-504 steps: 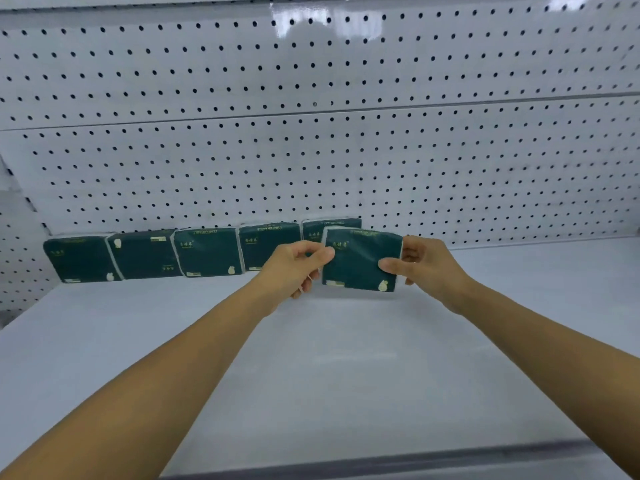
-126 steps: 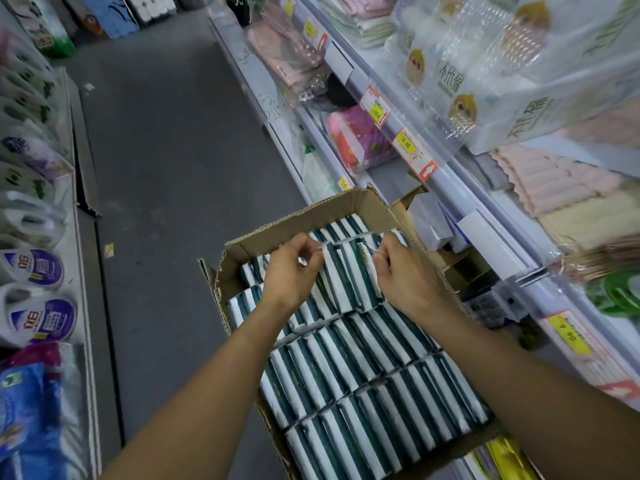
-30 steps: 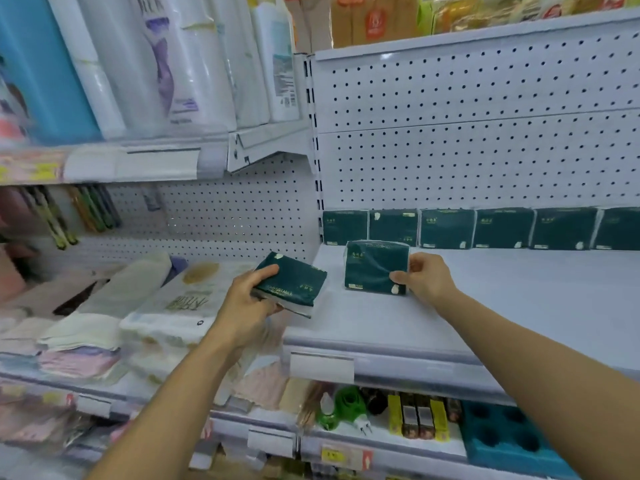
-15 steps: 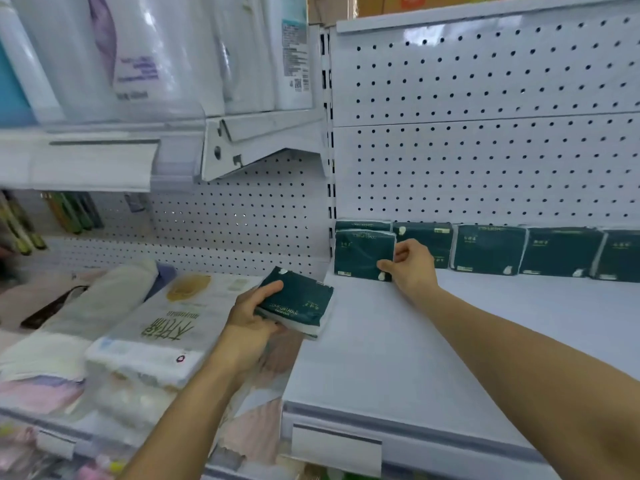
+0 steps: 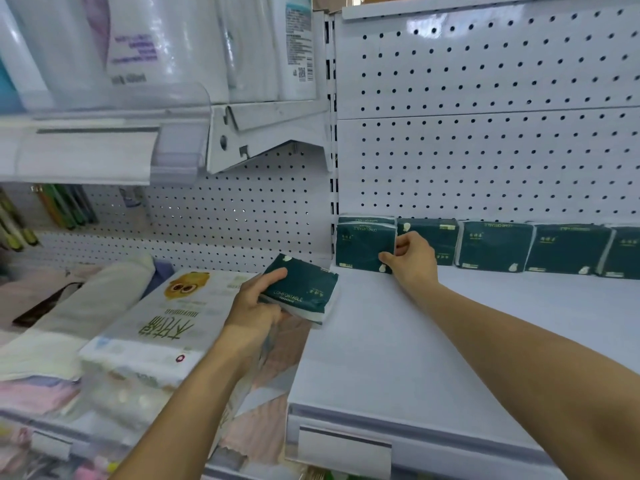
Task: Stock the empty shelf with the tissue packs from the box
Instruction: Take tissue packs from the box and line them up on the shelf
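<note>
A white shelf (image 5: 398,344) carries a row of dark green tissue packs (image 5: 495,245) standing against the pegboard back. At the row's left end my right hand (image 5: 412,258) pinches the right edge of an upright green pack (image 5: 363,245), which stands in front of another pack. My left hand (image 5: 258,306) grips a second green pack (image 5: 303,289), marked COMFORTABLE, held tilted just left of the shelf's left edge. The box is not in view.
To the left, a lower shelf holds a large white tissue bundle (image 5: 152,323) and folded cloths (image 5: 41,341). Above it a shelf (image 5: 104,147) carries tall white paper rolls. A pegboard wall (image 5: 485,133) backs the shelf. A blank price-tag strip (image 5: 343,452) runs along its front.
My right hand has pushed its pack further back against the left end of the row. My left hand has kept its pack by the shelf's left edge. The view has moved closer.
</note>
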Motion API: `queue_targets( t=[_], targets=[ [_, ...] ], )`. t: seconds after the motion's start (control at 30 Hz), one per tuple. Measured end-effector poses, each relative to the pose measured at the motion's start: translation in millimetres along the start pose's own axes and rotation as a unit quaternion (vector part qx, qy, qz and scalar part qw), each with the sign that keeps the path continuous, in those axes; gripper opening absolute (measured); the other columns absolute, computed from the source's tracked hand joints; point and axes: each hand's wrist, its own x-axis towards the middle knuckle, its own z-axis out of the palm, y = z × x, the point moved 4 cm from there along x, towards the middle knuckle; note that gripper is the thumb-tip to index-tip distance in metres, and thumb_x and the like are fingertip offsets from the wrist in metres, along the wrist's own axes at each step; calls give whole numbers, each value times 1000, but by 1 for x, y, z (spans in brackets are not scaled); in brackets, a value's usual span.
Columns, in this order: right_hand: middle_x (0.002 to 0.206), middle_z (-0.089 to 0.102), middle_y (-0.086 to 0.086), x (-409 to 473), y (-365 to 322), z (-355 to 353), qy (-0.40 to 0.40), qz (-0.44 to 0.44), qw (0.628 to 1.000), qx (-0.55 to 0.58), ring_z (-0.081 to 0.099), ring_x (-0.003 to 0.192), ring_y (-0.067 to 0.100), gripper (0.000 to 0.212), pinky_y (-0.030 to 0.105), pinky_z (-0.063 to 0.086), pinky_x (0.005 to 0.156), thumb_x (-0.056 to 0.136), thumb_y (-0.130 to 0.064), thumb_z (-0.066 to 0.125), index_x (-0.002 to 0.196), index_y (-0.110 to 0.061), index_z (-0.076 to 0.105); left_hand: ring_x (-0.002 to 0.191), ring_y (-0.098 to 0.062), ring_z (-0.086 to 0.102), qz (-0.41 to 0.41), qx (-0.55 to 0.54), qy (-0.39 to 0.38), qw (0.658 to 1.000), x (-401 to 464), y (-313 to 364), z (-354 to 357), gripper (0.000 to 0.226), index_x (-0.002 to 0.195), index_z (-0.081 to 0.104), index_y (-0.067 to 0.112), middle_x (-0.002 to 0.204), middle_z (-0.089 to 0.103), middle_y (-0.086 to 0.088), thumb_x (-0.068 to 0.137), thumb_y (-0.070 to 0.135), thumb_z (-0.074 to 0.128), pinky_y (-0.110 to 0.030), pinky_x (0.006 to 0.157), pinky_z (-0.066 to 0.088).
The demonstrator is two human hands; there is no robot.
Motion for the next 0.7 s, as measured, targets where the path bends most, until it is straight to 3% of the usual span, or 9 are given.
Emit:
queue_targets(
  t=[0.1,0.2,0.27,0.37,0.47,0.6,0.63,0.7],
  targets=[
    [107,53,1,-10,-4,-9,22,1,1000,4,56,94,21,54,39,51,80,81,-32,78,120,-13,46,117,-22,59,-24,-39,-2,999,-2,1,1,55,116,66,23,132,56,-4,84,-14,41,-35,90,55],
    [102,55,-1,-31,-26,-25,26,-62,997,45,55,90,17,43,30,48,75,89,-40,66,118,-15,48,113,-22,59,15,21,-14,1000,-2,8,3,31,110,68,29,131,55,-5,95,5,54,-32,84,55],
    [103,60,-4,-48,-48,-31,-74,-124,987,74,58,92,11,35,20,45,75,92,-42,62,115,-17,57,116,-23,56,68,95,-45,992,-2,15,10,47,111,66,34,132,48,-3,87,-6,59,-31,85,56],
    [122,58,-13,-73,-79,-35,-261,-175,947,60,54,109,-2,50,13,43,83,89,-45,64,134,-24,54,117,-13,55,96,110,-129,981,-6,30,31,78,134,49,41,143,37,9,83,-17,58,-23,79,56],
    [125,57,-15,-84,-92,-46,-336,-197,921,-3,56,113,1,63,12,47,87,83,-40,74,139,-27,50,107,-3,61,94,116,-208,967,-7,44,56,97,150,22,43,144,27,25,83,-17,61,-23,73,57],
    [95,69,6,-78,-76,-70,-295,-166,941,-4,67,86,21,28,35,57,71,81,-28,79,102,-14,66,98,-6,68,151,166,-211,951,3,58,85,95,151,18,42,130,39,40,85,-6,67,-19,72,56],
    [94,69,9,-72,-64,-78,-269,-135,953,25,68,85,24,27,36,58,69,81,-26,79,99,-12,65,99,-6,67,158,154,-190,957,9,59,89,90,150,20,40,124,42,43,87,-2,68,-16,72,54],
    [99,70,15,-61,-34,-96,-213,-72,970,89,69,91,29,34,42,60,78,79,-27,80,104,-9,64,109,-6,62,151,132,-135,970,23,54,93,79,150,24,34,136,39,32,90,6,68,-12,71,51]
  ],
)
